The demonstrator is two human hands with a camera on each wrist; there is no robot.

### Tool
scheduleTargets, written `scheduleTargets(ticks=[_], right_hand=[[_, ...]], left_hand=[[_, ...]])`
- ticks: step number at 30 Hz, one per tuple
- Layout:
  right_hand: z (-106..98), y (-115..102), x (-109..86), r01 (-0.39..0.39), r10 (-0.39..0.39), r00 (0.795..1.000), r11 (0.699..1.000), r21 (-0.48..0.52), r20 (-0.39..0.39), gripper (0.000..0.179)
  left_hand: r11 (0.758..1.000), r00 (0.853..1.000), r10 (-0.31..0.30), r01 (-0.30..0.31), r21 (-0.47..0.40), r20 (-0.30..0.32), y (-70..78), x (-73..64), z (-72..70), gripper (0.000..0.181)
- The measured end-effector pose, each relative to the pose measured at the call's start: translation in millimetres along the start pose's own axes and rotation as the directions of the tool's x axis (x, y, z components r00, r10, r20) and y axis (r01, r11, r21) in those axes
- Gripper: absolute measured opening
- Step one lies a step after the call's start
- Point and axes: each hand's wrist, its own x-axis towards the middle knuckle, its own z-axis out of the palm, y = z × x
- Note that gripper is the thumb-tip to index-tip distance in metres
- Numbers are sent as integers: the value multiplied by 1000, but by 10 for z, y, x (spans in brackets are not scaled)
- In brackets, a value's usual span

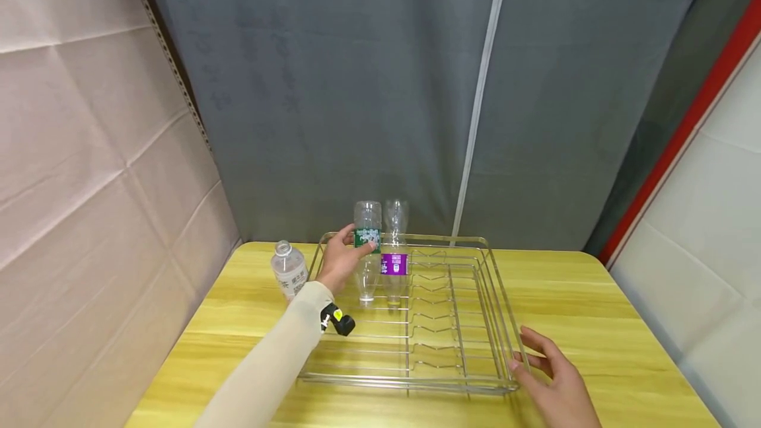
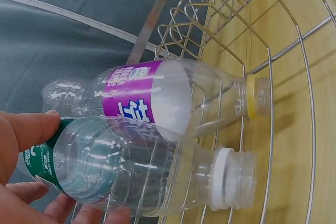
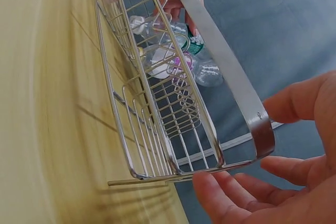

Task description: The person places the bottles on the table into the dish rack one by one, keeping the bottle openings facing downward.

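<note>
My left hand point(image 1: 340, 261) grips a clear plastic bottle with a green label point(image 1: 368, 218), neck down, over the back left of a wire dish rack point(image 1: 452, 388). In the left wrist view its white-ringed neck point(image 2: 224, 179) is down among the wires. Right beside it, a clear bottle with a purple label point(image 1: 395, 264) stands upside down in the rack. At the rack's front right corner, my right hand point(image 1: 555, 382) holds the rim between thumb and fingers. In the right wrist view the fingers point(image 3: 215, 198) touch the metal edge point(image 3: 260, 135).
A third clear bottle with a white label point(image 1: 289, 269) stands upright, uncapped, left of the rack. The wood-pattern table point(image 1: 571, 296) extends past the rack on both sides. A grey curtain point(image 1: 357, 98) hangs behind, with a pale cloth wall point(image 1: 89, 150) to the left.
</note>
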Motion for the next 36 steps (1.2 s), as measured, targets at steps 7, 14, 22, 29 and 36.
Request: scheduleTargets(ticks=[7,14,22,29,36], right_hand=[[25,59,-26,-1,1,1000,1000,23,-2,78],[41,73,-40,10,-10,1000,999,40,-9,76],[63,65,-55,29,-28,999,998,58,-22,74],[64,64,-57,33,-31,999,997,70,-27,73],[60,72,-51,23,-21,999,997,68,-25,74]], left_hand=[[1000,1000,-16,16,-7,10,-36,16,29,86],[1000,999,-21,21,-7,25,-52,37,51,87],[999,999,-33,33,-10,40,-46,32,34,89],[999,999,-41,41,-15,25,-34,39,30,91],[1000,1000,-26,26,15,3,59,-19,21,91]])
